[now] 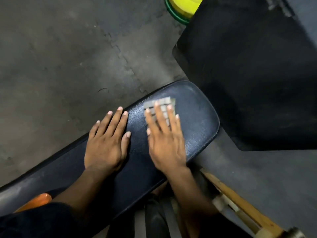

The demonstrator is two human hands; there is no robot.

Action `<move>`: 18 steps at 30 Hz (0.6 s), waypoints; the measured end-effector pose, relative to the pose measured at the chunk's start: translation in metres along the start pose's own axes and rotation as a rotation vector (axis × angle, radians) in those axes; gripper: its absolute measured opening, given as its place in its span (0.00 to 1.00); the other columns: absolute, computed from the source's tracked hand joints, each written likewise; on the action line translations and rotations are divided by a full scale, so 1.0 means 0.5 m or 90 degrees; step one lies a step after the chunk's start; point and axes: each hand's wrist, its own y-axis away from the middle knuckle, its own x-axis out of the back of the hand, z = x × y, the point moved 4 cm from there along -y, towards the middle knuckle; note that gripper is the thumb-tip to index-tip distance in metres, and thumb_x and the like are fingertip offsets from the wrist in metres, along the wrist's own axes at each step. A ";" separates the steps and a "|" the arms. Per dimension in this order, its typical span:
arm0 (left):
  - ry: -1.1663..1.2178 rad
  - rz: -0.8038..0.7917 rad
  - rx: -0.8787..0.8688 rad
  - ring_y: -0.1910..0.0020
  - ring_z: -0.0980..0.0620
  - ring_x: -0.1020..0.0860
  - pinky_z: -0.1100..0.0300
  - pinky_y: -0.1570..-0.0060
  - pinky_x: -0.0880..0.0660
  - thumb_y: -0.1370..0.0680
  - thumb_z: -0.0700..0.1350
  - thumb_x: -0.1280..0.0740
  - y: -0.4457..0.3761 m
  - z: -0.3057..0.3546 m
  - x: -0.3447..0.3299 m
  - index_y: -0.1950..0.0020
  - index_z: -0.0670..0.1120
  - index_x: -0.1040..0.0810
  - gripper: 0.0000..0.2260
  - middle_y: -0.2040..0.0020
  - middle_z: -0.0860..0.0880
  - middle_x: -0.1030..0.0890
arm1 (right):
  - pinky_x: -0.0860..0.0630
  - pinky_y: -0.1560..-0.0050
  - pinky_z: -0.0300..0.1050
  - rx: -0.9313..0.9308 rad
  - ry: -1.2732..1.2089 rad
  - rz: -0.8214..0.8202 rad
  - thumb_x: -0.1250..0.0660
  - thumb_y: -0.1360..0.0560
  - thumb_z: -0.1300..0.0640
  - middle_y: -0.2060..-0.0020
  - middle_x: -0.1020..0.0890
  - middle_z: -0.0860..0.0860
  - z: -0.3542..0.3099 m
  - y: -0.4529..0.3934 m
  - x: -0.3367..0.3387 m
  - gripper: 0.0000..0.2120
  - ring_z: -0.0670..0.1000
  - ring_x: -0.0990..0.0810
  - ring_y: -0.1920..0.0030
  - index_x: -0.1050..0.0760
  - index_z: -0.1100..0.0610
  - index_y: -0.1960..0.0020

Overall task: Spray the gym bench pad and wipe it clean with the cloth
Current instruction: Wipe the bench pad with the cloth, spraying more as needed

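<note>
Hands, two, flat on one bench pad [192, 117], left hand [106, 143], right hand [164, 143] pressing one cloth [163, 104]

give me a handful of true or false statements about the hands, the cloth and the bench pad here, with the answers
1. The right hand presses a checked grey cloth flat on the bench pad. True.
2. The left hand holds a spray bottle. False: it lies flat and open on the pad, holding nothing.
3. The cloth sits near the rounded end of the pad. True.
4. The bench pad is bright red. False: it is dark navy, almost black.
5. A yellow object with a green rim stands on the floor at the top of the view. True.
6. Both hands are on the cloth. False: only the right hand touches it.
</note>
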 end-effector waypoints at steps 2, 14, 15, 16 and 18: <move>0.003 -0.014 0.006 0.13 0.47 0.41 0.42 0.18 0.40 0.12 0.56 0.49 -0.003 0.006 0.005 0.12 0.51 0.42 0.28 0.11 0.53 0.44 | 0.47 0.15 0.63 0.024 0.008 -0.024 0.44 0.15 0.48 0.12 0.52 0.48 -0.001 0.061 -0.009 0.32 0.58 0.53 0.13 0.47 0.44 0.13; 0.045 -0.063 -0.126 0.12 0.51 0.47 0.47 0.14 0.48 0.10 0.52 0.49 -0.214 0.173 0.005 0.11 0.50 0.44 0.26 0.11 0.52 0.45 | 0.49 0.15 0.62 -0.052 0.035 -0.013 0.49 0.14 0.49 0.12 0.49 0.50 0.095 -0.040 0.026 0.30 0.60 0.53 0.13 0.46 0.46 0.13; 0.039 -0.058 -0.124 0.12 0.51 0.45 0.47 0.14 0.48 0.10 0.52 0.49 -0.217 0.172 0.003 0.11 0.50 0.44 0.26 0.11 0.52 0.44 | 0.49 0.15 0.62 -0.035 0.039 -0.022 0.48 0.14 0.50 0.12 0.49 0.50 0.096 -0.008 0.023 0.30 0.59 0.54 0.13 0.46 0.47 0.13; 0.033 -0.053 -0.127 0.12 0.51 0.44 0.47 0.14 0.47 0.10 0.52 0.49 -0.214 0.172 0.004 0.11 0.49 0.43 0.26 0.11 0.51 0.43 | 0.48 0.15 0.62 -0.029 0.039 -0.030 0.46 0.14 0.50 0.12 0.49 0.49 0.101 0.029 0.023 0.30 0.58 0.54 0.13 0.46 0.46 0.13; 0.034 -0.048 -0.135 0.13 0.51 0.42 0.47 0.14 0.45 0.10 0.52 0.49 -0.208 0.173 0.009 0.12 0.50 0.42 0.26 0.12 0.52 0.42 | 0.46 0.15 0.64 -0.045 0.030 -0.043 0.43 0.15 0.52 0.13 0.47 0.49 0.124 0.088 0.033 0.31 0.58 0.52 0.13 0.43 0.45 0.13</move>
